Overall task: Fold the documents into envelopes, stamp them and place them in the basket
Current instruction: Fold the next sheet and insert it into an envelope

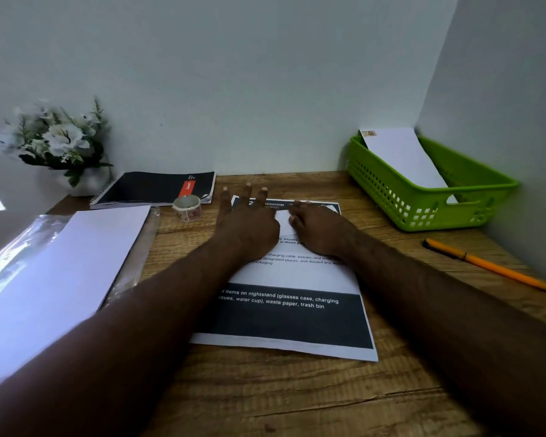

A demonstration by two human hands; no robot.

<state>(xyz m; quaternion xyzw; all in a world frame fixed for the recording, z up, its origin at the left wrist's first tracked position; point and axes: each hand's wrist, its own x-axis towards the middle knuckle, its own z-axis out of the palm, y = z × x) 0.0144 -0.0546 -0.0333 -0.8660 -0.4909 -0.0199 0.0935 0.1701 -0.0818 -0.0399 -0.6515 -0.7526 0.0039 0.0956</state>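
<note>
Two bare forearms are reaching in from the near edge of the wooden desk (297, 395), crossing over a printed document (292, 323) that is lying flat at the desk's middle. The left hand (249, 225) is resting palm-down on the document's far part, fingers straight and spread. The right hand (319, 228) is sitting just beside it, also on the document, fingers bent at the top edge; whether it is pinching the paper, I cannot tell.

Right of the document, in the far corner where two pale walls are meeting, a green basket (391, 197) is standing with a stamped envelope (404, 159) leaning inside it. Nearer than the basket, well apart from the document, an orange pen (489, 264) is lying by the right wall.

Left of the document, a stack of white envelopes (60, 266) is lying on clear plastic wrap (136, 257), running off the desk's left side. Beyond the document's far left corner a stamp roll (186, 208) is standing, touching a black notebook (153, 187) behind it. A flower pot (60, 146) is sitting beside the notebook against the back wall.

Bare wood is showing between the document and the pen, and along the near edge.
</note>
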